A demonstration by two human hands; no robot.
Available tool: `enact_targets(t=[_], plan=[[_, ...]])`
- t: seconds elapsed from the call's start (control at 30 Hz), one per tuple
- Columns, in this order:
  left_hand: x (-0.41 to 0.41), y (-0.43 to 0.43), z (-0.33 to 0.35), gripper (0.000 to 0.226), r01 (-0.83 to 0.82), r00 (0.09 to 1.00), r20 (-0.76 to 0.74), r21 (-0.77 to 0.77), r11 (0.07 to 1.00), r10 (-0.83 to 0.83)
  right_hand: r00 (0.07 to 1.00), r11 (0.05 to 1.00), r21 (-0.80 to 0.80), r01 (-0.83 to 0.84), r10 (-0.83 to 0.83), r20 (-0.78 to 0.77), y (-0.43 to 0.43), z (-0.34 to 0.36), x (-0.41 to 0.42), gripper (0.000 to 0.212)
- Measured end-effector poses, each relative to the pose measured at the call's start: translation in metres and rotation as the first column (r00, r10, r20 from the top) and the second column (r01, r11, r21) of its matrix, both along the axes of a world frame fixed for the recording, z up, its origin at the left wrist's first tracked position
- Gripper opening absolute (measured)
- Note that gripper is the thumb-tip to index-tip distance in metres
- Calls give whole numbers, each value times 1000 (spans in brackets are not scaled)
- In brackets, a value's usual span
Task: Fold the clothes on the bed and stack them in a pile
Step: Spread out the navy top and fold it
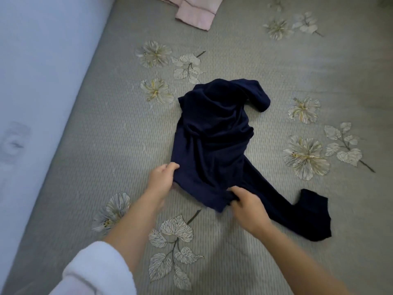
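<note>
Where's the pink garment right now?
In the head view the pink garment lies at the top edge, about centre, on the floral bedspread, far beyond the navy garment gripped by the left hand and right hand.

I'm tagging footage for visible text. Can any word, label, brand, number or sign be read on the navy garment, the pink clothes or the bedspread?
No readable text anywhere.
navy garment: plain fabric, no tag or print shows.
pink clothes: no label in view.
bedspread: only a flower and leaf pattern, no lettering.
wall mark: a blurred smudge, nothing legible.
</note>
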State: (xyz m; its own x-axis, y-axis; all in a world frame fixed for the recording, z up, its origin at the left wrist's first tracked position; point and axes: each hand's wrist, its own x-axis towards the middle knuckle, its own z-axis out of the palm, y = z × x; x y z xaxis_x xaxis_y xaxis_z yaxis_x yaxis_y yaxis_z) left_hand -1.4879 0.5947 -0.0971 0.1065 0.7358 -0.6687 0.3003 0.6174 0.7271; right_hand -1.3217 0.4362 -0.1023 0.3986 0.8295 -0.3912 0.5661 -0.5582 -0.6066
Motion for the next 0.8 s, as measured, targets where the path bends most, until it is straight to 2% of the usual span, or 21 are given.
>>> enact_targets(t=[0.03,0.1,0.2,0.27,0.4,0.5,0.57,0.67,0.73,0.8], plan=[[-2,1,14,12,-85,991,98,-65,994,91,985,991,45,125,-119,-125,2,17,7,30],[-7,0,49,9,-131,956,244,-134,982,161,946,958,119,262,-230,-229,7,58,22,34],[-6,-8,114,11,-61,935,346,-46,997,73,907,956,98,275,-225,-355,12,128,37,36],[-2,-13,160,12,-40,933,360,75,996,11,887,954,84,288,-233,-398,11,175,47,38],[5,-29,249,18,45,936,321,300,953,-145,838,904,133,406,-310,-449,-1,264,62,31],[11,-38,296,15,188,882,320,435,881,-346,845,894,184,409,-296,-445,-15,323,75,31],[19,-39,321,27,266,866,244,515,815,-437,870,895,243,373,-247,-427,-24,357,84,26],[36,-46,354,29,317,881,68,652,689,-469,914,913,309,265,-136,-382,-38,397,98,13],[47,-55,378,20,353,859,32,686,636,-511,943,942,303,144,-38,-329,-49,418,111,22],[51,-63,401,38,467,807,-38,654,596,-590,969,963,269,19,49,-244,-62,436,129,32]])
